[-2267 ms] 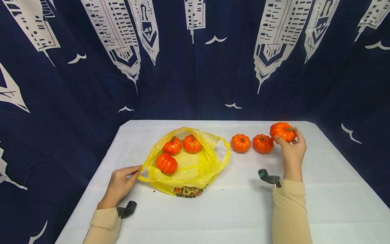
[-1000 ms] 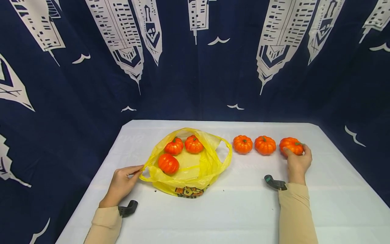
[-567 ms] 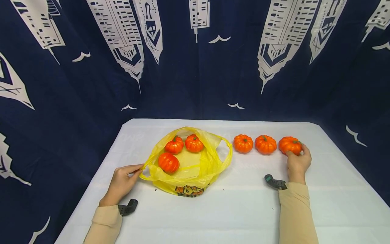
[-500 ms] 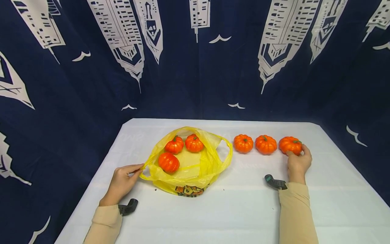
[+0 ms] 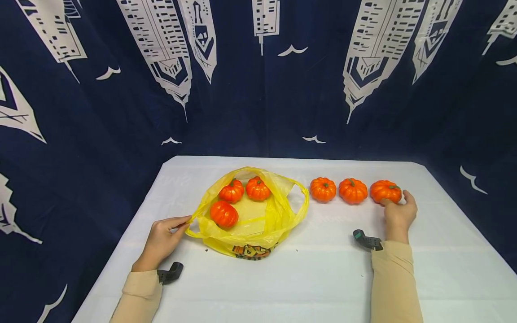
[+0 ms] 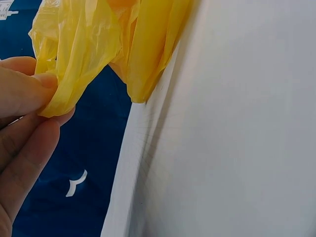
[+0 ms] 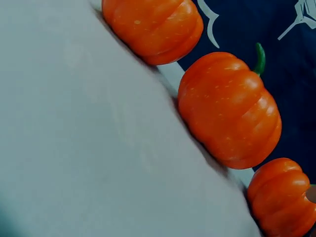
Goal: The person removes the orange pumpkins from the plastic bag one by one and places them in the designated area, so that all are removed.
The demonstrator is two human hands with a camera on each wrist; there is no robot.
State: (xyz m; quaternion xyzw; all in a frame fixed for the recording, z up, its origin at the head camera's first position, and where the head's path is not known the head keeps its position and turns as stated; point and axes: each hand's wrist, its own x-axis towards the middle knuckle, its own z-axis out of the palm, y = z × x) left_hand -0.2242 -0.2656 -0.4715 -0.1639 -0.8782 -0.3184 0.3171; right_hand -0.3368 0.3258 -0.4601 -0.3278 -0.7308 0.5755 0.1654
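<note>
My left hand [image 5: 161,240] pinches the left handle of a yellow plastic bag [image 5: 246,233]; the left wrist view shows the bunched handle [image 6: 74,84] between thumb and fingers. Inside the open bag lie three small orange-red pumpkins [image 5: 224,214]. On the right of the table, three more small pumpkins stand in a row: a left one [image 5: 322,189], a middle one [image 5: 353,191] and a right one [image 5: 385,191]. My right hand [image 5: 399,215] is at the right pumpkin, thumb at its front and loosened fingers off its right side. A fingertip [image 7: 311,193] overlaps that pumpkin in the right wrist view.
A white cloth covers the table [image 5: 307,287]. Behind it hangs a dark blue curtain [image 5: 262,112] with white building prints. The bag's right handle [image 5: 303,204] stands close beside the left pumpkin of the row.
My right hand brought the pumpkin down to the row's right end, then loosened its fingers and shifted slightly right. The left hand kept holding the bag handle.
</note>
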